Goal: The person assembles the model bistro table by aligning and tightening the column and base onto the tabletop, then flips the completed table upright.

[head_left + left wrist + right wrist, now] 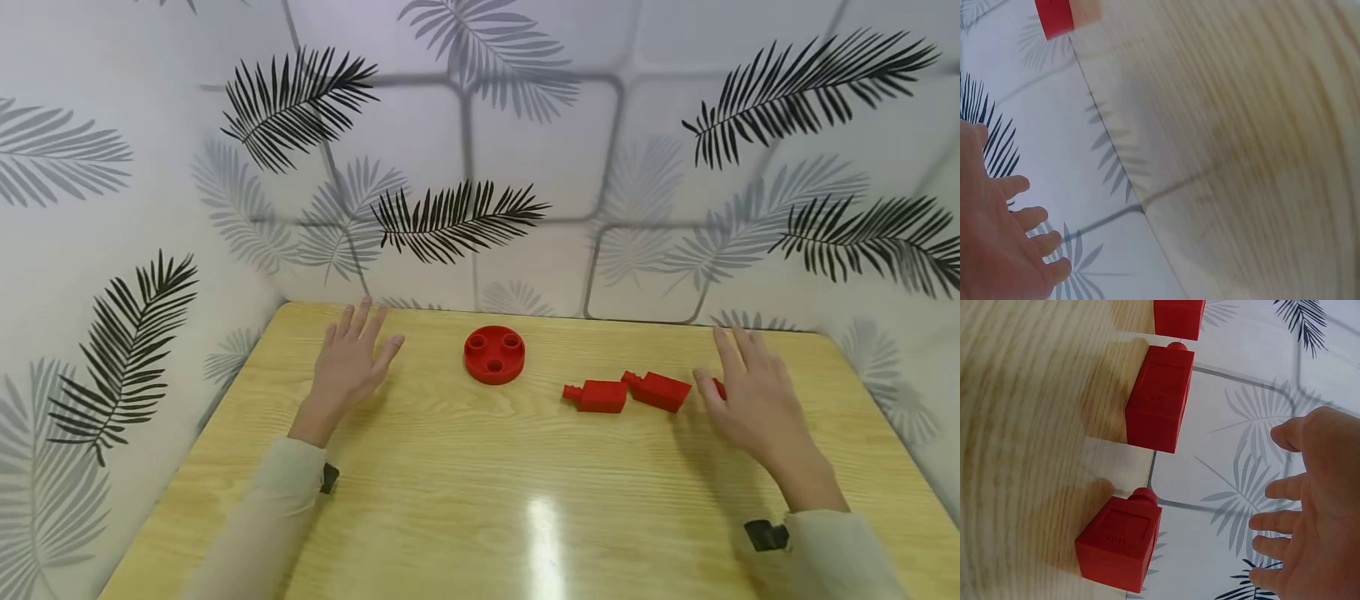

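Observation:
My left hand (347, 362) is held over the left part of the table, fingers spread and nothing in it. To its right lies a round red disc (495, 355) with three round holes. Farther right, two red bottle-shaped blocks (600, 397) lie on their sides, necks to the left. My right hand (757, 400) hovers at the right with extended fingers, partly covering another red piece (720, 388). In the right wrist view, three red blocks (1160, 400) stand apart from that hand; the nearest (1119, 544) has a short round neck and raised lettering too small to read.
The wood-grain table (450, 500) meets a pale wall covering (525, 150) with dark and grey leaf prints along its back edge. The same covering flanks both sides. A dark strap piece shows at each wrist.

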A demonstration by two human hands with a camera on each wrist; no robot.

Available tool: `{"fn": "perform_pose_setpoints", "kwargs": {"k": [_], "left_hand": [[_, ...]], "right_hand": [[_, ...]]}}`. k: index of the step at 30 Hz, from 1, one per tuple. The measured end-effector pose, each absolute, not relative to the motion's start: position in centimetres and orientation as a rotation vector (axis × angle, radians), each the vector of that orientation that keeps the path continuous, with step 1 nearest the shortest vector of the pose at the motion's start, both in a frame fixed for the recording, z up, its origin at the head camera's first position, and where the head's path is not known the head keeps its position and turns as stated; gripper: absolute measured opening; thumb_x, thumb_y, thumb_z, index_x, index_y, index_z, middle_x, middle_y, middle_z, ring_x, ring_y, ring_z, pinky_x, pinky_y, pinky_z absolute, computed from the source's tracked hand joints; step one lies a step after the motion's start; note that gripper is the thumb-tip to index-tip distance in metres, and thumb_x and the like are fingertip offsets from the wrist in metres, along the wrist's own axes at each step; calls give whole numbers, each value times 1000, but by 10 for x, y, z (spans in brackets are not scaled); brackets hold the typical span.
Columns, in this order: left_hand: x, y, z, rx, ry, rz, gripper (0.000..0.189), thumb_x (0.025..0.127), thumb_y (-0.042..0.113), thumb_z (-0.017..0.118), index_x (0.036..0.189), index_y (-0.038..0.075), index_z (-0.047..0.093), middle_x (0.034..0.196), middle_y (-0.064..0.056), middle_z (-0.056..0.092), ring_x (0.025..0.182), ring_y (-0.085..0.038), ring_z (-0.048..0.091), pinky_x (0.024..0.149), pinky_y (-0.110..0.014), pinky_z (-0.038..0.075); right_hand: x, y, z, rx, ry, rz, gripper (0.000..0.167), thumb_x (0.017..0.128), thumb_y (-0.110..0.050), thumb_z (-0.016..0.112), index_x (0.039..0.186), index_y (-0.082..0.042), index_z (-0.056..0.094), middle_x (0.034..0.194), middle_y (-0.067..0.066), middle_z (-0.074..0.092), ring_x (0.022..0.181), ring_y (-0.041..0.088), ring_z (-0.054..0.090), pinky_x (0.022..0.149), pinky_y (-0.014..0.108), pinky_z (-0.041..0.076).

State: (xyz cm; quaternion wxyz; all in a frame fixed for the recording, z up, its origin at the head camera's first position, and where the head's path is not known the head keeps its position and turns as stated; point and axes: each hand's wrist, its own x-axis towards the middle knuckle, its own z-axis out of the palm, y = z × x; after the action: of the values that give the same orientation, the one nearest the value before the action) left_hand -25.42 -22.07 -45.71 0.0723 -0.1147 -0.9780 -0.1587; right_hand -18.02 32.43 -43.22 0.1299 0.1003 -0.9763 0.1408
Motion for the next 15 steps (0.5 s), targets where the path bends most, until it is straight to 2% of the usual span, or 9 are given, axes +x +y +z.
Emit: {"fn": "perform_pose_setpoints", "kwargs": {"k": [5, 7, 10, 15], "left_hand": [[-262, -196, -460, -418, -2925, -577, 74, 108, 58, 33, 164, 11, 25, 170, -17, 14, 156, -39, 8, 124, -60, 11], [-264, -187, -463, -452, -2909, -624, 72, 108, 56, 36, 163, 10, 27, 169, -18, 17, 155, -40, 12, 124, -59, 13], [-267, -175, -467, -491, -2891, -655, 71, 108, 54, 38, 163, 10, 29, 168, -17, 21, 155, -41, 15, 125, -57, 16], [-270, -159, -472, -504, -2893, -675, 72, 107, 56, 40, 163, 14, 28, 169, -14, 22, 154, -41, 19, 124, -57, 19]], "right_hand": [[-169, 337, -437, 274, -2773, 581, 64, 106, -25, 53, 154, 10, 31, 152, 38, 33, 138, 58, 30, 117, 70, 21], [-164, 342, -439, 250, -2772, 654, 64, 106, -24, 53, 155, 9, 30, 150, 39, 34, 136, 59, 32, 113, 72, 24], [-158, 347, -443, 244, -2770, 782, 62, 107, -21, 51, 156, 10, 27, 148, 41, 35, 134, 62, 32, 111, 76, 23], [-150, 356, -448, 234, -2758, 905, 61, 108, -19, 50, 156, 11, 26, 146, 42, 38, 130, 62, 37, 101, 78, 31]]}}
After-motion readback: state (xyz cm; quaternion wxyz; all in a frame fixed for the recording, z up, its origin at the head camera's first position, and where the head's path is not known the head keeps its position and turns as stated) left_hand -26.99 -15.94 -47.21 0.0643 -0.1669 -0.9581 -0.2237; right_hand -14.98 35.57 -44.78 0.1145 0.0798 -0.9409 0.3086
